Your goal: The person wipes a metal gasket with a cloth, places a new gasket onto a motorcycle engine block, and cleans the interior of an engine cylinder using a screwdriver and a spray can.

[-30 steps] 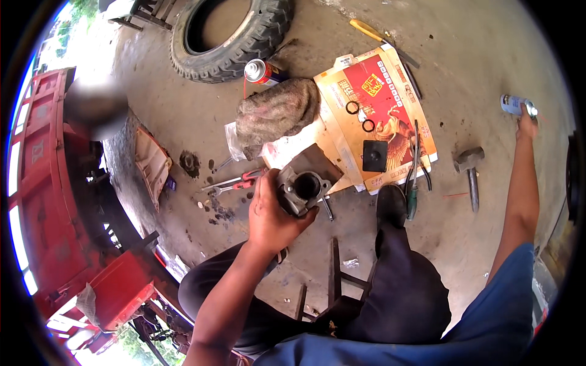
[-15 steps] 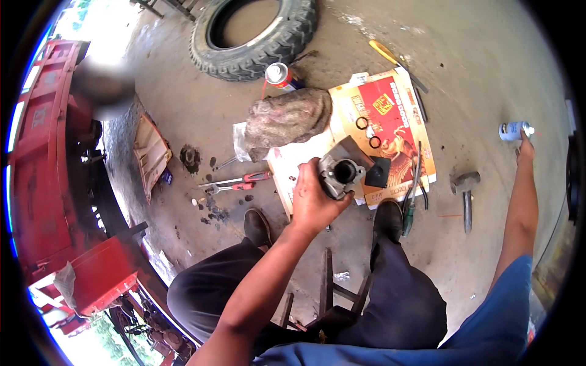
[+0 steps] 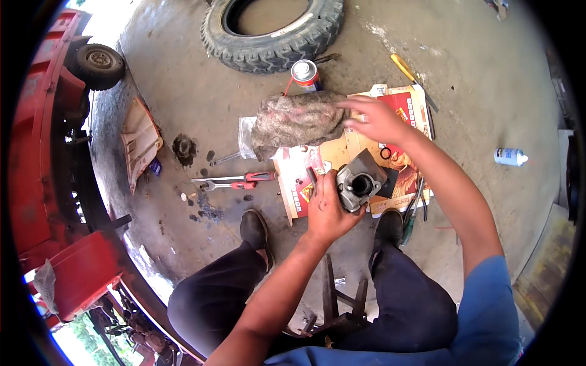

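A grey metal housing (image 3: pixel 349 199) with a round dark bore is gripped in my left hand (image 3: pixel 329 213), above the cardboard's near edge. Behind the housing shows a dark flat square piece (image 3: pixel 366 163). My right hand (image 3: pixel 377 121) reaches across the cardboard (image 3: pixel 290 198) with its fingers stretched out and apart. Its fingertips are at the right end of a crumpled, stained grey rag (image 3: pixel 296 122); whether they touch it I cannot tell. A black ring (image 3: pixel 385 152) lies on the cardboard beneath my right forearm.
Red-handled tools (image 3: pixel 259 176) lie left of the cardboard, green-handled pliers (image 3: pixel 409 229) at its near right. A blue-white spray can (image 3: pixel 510 157) lies far right. Beyond the rag stand a can (image 3: pixel 304 72) and a large tyre (image 3: pixel 268 52). A red vehicle (image 3: pixel 36 152) fills the left.
My right hand has let go of the spray can and moved left to the rag. The left hand still holds the housing. My right forearm now covers the hammer's place.
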`<state>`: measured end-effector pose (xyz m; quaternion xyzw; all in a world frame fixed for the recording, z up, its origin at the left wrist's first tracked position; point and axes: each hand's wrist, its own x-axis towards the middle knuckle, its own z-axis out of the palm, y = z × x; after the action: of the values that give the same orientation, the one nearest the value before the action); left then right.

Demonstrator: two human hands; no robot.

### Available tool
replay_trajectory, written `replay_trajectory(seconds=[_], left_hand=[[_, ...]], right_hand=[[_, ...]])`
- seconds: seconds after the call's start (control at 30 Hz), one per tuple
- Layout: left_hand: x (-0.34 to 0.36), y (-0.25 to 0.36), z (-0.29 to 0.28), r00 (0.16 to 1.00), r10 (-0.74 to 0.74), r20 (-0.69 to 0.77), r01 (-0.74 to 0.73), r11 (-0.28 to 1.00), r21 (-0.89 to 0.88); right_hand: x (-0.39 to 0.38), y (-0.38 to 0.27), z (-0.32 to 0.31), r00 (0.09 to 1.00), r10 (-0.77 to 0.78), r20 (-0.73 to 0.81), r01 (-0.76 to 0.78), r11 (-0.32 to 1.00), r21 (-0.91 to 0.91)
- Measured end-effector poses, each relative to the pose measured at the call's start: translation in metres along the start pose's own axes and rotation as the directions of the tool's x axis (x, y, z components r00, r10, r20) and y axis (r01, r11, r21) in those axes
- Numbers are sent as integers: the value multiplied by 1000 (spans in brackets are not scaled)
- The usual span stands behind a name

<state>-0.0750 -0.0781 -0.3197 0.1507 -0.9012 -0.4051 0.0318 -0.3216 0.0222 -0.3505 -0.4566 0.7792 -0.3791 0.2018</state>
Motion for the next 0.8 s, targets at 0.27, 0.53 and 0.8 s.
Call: replay_trajectory(seconds=[0.27, 0.53, 0.8], left_hand=[[-2, -36, -21, 980, -194, -49, 184, 969, -163], [-6, -43, -20, 996, -66, -53, 60, 991, -120], [-2, -29, -14, 996, -76, -47, 67, 984, -166]], right_hand=[[87, -43, 89, 919, -127, 374, 151, 988, -36], [98, -28, 26, 958, 207, -197, -210, 978, 3], [150, 38, 46, 987, -141, -73, 126, 976, -180]])
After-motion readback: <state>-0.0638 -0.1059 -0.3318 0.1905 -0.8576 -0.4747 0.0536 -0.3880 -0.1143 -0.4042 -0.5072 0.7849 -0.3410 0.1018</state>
